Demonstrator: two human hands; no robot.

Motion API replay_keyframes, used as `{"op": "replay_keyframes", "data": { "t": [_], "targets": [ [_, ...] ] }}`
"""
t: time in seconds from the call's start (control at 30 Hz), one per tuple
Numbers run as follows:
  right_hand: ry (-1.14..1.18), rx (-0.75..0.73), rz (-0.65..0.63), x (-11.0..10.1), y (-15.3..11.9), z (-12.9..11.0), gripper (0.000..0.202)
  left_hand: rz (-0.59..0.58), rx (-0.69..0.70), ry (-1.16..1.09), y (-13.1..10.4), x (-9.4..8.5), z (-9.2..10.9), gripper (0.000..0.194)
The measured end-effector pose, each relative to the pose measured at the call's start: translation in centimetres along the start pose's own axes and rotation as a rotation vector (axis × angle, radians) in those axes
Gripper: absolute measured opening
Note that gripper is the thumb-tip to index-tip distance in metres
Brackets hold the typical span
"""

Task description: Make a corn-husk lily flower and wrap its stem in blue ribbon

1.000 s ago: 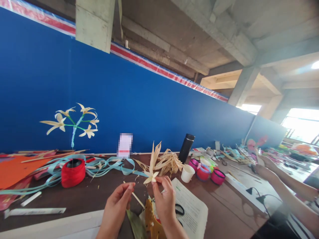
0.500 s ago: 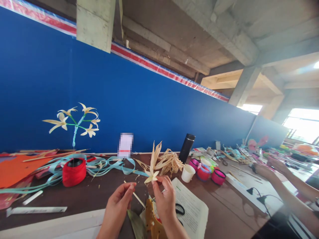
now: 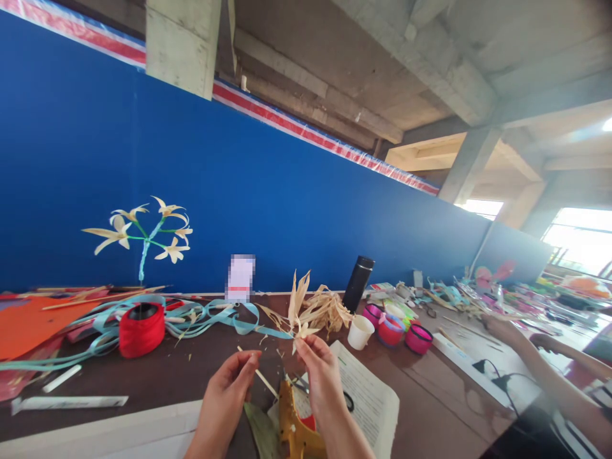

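Between the thumb and fingertips of my right hand point(image 3: 319, 370) is a small cream husk flower point(image 3: 305, 331), its petals spread above the fingers. My left hand point(image 3: 228, 395) is pinched closed at the lower middle; whatever it may hold is too small to make out. Just right of its fingers a thin pale stick point(image 3: 264, 382) slants down. A yellow glue gun point(image 3: 292, 424) lies below, partly behind my right forearm. Behind the flower rests a pile of dried husks point(image 3: 327, 308).
A red ribbon roll point(image 3: 142, 331) and light blue ribbons point(image 3: 205, 319) lie left. A husk flower stem point(image 3: 144, 252) stands behind. Right are a white cup point(image 3: 360, 332), black bottle point(image 3: 358, 284), printed sheet point(image 3: 373, 395) and another person's arms point(image 3: 535, 363).
My right hand has shifted slightly right and turned, tilting the flower so its petals no longer face me. My left hand has stayed put. The other person's arms have moved.
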State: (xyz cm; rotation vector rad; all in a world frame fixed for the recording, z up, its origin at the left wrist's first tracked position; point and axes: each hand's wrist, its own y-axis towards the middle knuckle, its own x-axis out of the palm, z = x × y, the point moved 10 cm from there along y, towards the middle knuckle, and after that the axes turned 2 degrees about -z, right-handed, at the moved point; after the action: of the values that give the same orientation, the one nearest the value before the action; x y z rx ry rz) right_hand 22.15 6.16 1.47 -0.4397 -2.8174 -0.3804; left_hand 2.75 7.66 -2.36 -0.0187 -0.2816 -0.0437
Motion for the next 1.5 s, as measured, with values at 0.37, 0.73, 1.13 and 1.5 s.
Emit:
{"op": "replay_keyframes", "data": {
  "t": [0.37,0.73,1.13,1.5],
  "targets": [
    [0.298,0.146,-0.004,0.0,0.1,1.4,0.02,0.002,0.003,0.05,-0.1,0.1,0.5,0.05],
    [0.047,0.046,-0.023,0.4,0.7,1.0,0.021,0.086,0.154,0.161,-0.3,-0.6,2.0,0.045],
    [-0.199,0.053,-0.093,6.9,1.4,-2.9,0.024,0.021,0.262,0.248,-0.5,0.5,2.4,0.033],
    [-0.519,0.153,-0.191,19.5,6.4,4.5,0.005,-0.148,0.3,0.611,-1.2,3.0,0.8,0.027]
  ]
}}
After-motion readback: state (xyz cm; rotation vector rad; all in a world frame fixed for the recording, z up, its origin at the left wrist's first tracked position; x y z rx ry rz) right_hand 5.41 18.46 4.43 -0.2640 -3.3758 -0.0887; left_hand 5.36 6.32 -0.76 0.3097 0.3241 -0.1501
